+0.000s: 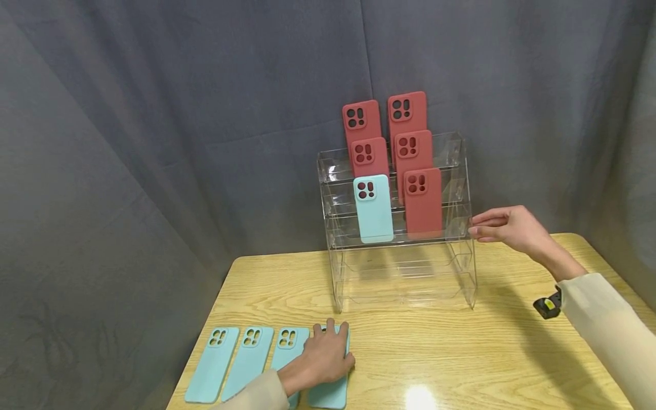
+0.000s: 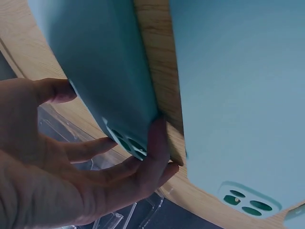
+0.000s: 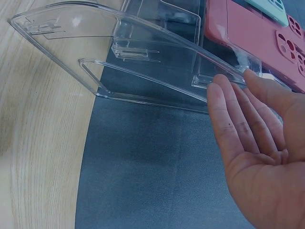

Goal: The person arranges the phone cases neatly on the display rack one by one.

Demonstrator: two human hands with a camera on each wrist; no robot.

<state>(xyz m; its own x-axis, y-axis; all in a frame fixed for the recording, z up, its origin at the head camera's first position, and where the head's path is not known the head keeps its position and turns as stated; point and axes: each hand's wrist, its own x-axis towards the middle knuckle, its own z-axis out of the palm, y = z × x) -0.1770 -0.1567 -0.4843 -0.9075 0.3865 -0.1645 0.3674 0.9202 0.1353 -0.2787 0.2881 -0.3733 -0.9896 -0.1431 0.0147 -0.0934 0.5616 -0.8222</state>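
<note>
On the table, my left hand (image 1: 324, 356) holds the rightmost light blue phone case (image 1: 329, 394). The left wrist view shows the thumb on one long edge of this phone case (image 2: 95, 57) and the fingers round its camera end and opposite edge; that case is tilted. At the right side of the clear acrylic display rack (image 1: 458, 228), my right hand (image 1: 507, 228) has its fingertips at the side panel. In the right wrist view its fingers (image 3: 240, 117) are extended, with the thumb beside the panel's edge. One light blue phone case (image 1: 374, 210) stands on the rack's occupied front tier.
Several red phone cases (image 1: 423, 205) stand on the rack in two columns. Left of my left hand, more light blue phone cases (image 1: 212, 367) lie in a row on the wooden table (image 1: 435, 353). A grey curtain (image 1: 246, 114) hangs behind the table and at its sides.
</note>
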